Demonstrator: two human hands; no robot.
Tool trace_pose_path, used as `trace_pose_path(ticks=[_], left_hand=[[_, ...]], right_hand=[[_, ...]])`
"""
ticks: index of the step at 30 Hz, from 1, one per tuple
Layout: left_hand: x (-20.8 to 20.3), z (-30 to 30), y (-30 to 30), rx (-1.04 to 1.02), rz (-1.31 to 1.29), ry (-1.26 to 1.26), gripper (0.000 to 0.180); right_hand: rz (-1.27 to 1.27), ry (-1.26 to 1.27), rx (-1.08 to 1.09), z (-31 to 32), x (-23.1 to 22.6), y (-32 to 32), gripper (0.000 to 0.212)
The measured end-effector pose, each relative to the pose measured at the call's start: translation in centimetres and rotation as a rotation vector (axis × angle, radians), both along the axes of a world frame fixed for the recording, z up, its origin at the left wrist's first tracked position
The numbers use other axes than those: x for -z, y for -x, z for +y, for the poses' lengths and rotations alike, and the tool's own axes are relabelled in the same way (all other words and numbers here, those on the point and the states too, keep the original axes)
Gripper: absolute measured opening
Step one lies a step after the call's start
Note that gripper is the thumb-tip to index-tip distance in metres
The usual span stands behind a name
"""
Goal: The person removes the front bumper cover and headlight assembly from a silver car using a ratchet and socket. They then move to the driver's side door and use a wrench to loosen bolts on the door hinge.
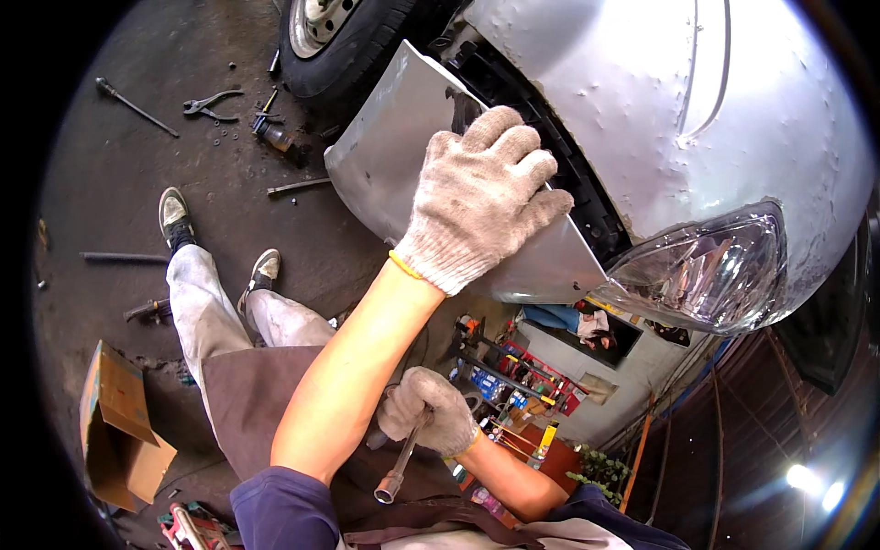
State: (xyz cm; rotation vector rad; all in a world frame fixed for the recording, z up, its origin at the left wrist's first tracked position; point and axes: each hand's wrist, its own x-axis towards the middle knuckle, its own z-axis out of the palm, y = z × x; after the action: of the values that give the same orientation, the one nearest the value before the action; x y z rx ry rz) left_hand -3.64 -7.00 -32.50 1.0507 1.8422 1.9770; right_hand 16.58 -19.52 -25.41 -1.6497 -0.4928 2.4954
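Observation:
My left hand (pixel 481 202), in a pale knitted work glove, lies over the edge of a silver bumper (pixel 376 151). Its fingers bend over that edge, their tips partly hidden. The bumper stands apart from the silver car body (pixel 614 92), with a black gap between them. Lower down, in front of my brown apron, my gloved right hand (pixel 426 410) is closed round a metal socket wrench (pixel 396 469). The wrench's socket end points down toward my body. A clear headlight (pixel 710 270) sits in the car's corner, to the right of my left hand.
A wheel (pixel 335 37) stands beyond the bumper. Pliers (pixel 211 105), a long-handled ratchet (pixel 137 108) and metal bars (pixel 124 258) lie on the dark floor. Near my legs is an open cardboard box (pixel 119 426). Right of my arms, tools crowd a red cart (pixel 564 394).

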Motion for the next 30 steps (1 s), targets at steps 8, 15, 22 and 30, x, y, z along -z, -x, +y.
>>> trace_pose_path(ticks=[8,15,22,30], left_hand=[[1.5,0.1,0.4,-0.008,0.076,-0.051,0.032],[2.2,0.7,0.6,-0.036,0.162,-0.03,0.039],[5.3,2.4,4.2,-0.422,-0.013,0.105,0.038],[6.9,3.5,7.9,0.016,-0.594,0.167,0.062]], right_hand=[[-0.07,-0.06,-0.086,0.2,-0.5,-0.5,0.045],[-0.015,-0.049,-0.117,0.4,0.4,-2.4,0.041],[0.003,-0.036,-0.081,-0.1,0.7,-3.9,0.042],[0.046,-0.012,0.044,-0.9,1.0,-3.1,0.042]])
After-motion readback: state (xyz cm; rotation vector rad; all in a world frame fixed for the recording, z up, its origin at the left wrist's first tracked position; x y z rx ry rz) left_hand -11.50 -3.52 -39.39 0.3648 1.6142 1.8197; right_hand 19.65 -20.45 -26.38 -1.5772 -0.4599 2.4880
